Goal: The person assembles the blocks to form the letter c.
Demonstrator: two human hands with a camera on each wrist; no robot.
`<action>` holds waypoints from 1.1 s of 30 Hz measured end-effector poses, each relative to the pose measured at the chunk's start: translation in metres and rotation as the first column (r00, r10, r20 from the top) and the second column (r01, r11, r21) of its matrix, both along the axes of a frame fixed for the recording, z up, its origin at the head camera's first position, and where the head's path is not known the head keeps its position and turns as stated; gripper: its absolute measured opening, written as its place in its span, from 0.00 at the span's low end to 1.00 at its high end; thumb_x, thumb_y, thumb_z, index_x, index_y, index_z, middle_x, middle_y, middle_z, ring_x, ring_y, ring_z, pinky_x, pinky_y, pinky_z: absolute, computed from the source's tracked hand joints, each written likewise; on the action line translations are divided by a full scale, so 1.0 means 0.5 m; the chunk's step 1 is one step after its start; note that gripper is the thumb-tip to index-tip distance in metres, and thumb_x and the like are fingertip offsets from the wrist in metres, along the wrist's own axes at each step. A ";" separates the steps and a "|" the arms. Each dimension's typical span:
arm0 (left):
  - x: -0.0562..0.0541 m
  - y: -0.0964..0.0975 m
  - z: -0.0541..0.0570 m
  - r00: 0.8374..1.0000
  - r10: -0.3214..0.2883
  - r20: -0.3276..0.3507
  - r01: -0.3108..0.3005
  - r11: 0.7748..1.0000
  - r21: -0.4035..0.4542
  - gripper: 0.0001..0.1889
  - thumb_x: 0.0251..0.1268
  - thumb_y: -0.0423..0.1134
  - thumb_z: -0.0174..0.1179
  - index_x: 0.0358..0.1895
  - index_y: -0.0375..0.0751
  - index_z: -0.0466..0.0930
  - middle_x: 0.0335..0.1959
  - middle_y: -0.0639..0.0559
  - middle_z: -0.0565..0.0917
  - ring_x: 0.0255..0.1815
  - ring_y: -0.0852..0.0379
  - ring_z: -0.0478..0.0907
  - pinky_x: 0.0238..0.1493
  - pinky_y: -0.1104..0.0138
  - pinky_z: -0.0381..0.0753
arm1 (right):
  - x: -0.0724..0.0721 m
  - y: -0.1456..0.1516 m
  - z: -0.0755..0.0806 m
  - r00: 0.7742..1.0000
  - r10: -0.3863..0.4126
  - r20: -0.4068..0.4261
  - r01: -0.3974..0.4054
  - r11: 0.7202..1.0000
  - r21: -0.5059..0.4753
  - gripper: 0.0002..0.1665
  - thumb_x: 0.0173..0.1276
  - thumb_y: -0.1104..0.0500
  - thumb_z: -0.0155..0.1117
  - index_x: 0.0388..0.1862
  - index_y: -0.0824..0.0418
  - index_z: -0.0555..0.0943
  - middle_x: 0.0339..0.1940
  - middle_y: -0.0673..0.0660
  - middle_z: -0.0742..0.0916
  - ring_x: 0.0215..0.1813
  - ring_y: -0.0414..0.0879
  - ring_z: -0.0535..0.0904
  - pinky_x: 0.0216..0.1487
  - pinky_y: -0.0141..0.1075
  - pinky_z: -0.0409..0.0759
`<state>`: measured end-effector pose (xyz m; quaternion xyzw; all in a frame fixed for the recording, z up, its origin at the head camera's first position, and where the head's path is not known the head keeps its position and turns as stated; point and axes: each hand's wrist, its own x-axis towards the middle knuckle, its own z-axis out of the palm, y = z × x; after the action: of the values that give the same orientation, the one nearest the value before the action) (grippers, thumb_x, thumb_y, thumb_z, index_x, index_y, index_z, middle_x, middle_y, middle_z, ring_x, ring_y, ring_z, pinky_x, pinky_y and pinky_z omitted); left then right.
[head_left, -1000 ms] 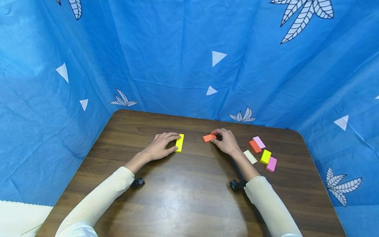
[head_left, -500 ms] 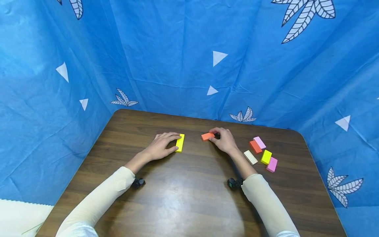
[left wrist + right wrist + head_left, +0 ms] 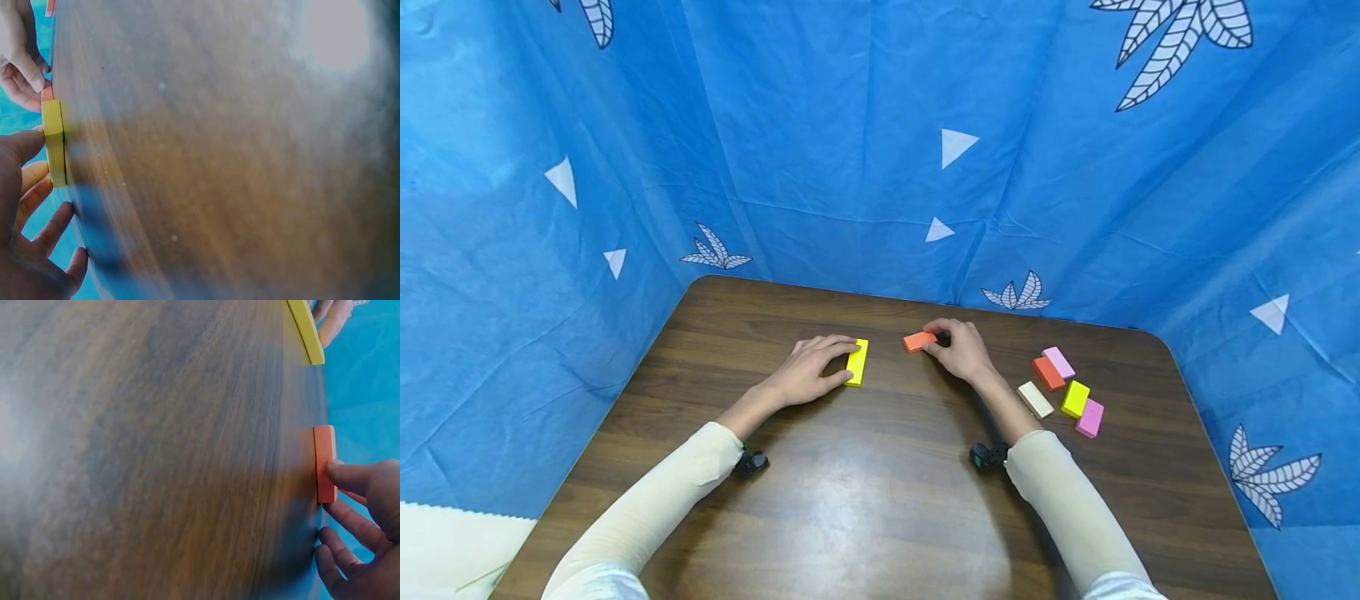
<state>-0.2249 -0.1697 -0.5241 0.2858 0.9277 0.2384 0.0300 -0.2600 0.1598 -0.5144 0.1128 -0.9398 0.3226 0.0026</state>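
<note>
My left hand (image 3: 805, 372) pinches a yellow block (image 3: 857, 364) between thumb and fingertips near the middle of the table. The block lies flat, its long side running away from me, as its side (image 3: 55, 144) in the left wrist view shows. To its right, my right hand (image 3: 964, 352) pinches an orange block (image 3: 917, 341) by its right end, thumb at the near side and fingers at the far side. In the right wrist view the orange block (image 3: 324, 450) rests on the tabletop. A gap separates the two blocks.
Right of my right forearm lie several loose blocks on the wooden table (image 3: 850, 483): a cream block (image 3: 1035, 400), a red-orange one (image 3: 1048, 373), a light pink one (image 3: 1059, 362), a yellow one (image 3: 1075, 399) and a darker pink one (image 3: 1090, 418). Blue curtain (image 3: 820, 167) surrounds the table.
The right hand has slid the orange block left and slightly away from me, closer to the yellow block. My left hand and the yellow block have stayed in place.
</note>
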 end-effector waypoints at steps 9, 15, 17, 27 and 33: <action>-0.002 0.002 0.005 1.000 0.002 0.001 -0.002 1.000 -0.007 0.29 0.78 0.52 0.65 0.78 0.53 0.76 0.78 0.53 0.77 0.81 0.44 0.72 0.72 0.40 0.68 | -0.010 -0.018 0.002 1.000 0.005 -0.007 -0.005 1.000 -0.016 0.19 0.74 0.55 0.75 0.62 0.56 0.88 0.63 0.61 0.90 0.65 0.61 0.80 0.69 0.55 0.74; -0.001 0.002 0.005 1.000 0.002 -0.006 -0.002 1.000 -0.009 0.29 0.78 0.52 0.66 0.78 0.53 0.76 0.79 0.53 0.76 0.81 0.44 0.72 0.72 0.40 0.68 | -0.015 -0.031 0.000 0.999 0.030 -0.019 -0.031 0.999 -0.017 0.19 0.74 0.56 0.75 0.62 0.57 0.88 0.64 0.61 0.90 0.65 0.61 0.80 0.69 0.55 0.73; 0.000 0.002 0.006 1.000 0.002 -0.003 -0.002 1.000 -0.006 0.29 0.78 0.52 0.66 0.78 0.53 0.76 0.79 0.52 0.76 0.81 0.43 0.72 0.72 0.39 0.67 | -0.018 -0.036 0.000 0.999 0.038 -0.011 -0.039 0.999 -0.016 0.19 0.74 0.56 0.75 0.62 0.56 0.88 0.64 0.61 0.90 0.64 0.61 0.79 0.69 0.55 0.73; 0.004 -0.002 0.005 1.000 0.014 0.008 -0.014 1.000 -0.007 0.29 0.78 0.52 0.66 0.78 0.53 0.76 0.78 0.53 0.77 0.81 0.44 0.72 0.71 0.40 0.68 | -0.032 -0.065 -0.002 0.997 0.071 -0.019 -0.071 0.997 0.008 0.20 0.74 0.55 0.75 0.62 0.55 0.89 0.65 0.60 0.90 0.64 0.61 0.80 0.68 0.53 0.74; 0.003 0.000 0.002 1.000 0.008 0.015 -0.008 1.000 -0.006 0.29 0.79 0.52 0.65 0.78 0.53 0.75 0.79 0.53 0.76 0.81 0.43 0.72 0.72 0.40 0.67 | -0.034 -0.082 -0.002 0.997 0.076 -0.009 -0.076 0.996 0.051 0.20 0.75 0.54 0.74 0.64 0.53 0.88 0.65 0.58 0.90 0.63 0.60 0.80 0.66 0.52 0.75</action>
<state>-0.2232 -0.1696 -0.5233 0.2803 0.9293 0.2378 0.0369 -0.2768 0.1188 -0.5155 0.1503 -0.9427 0.2978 -0.0073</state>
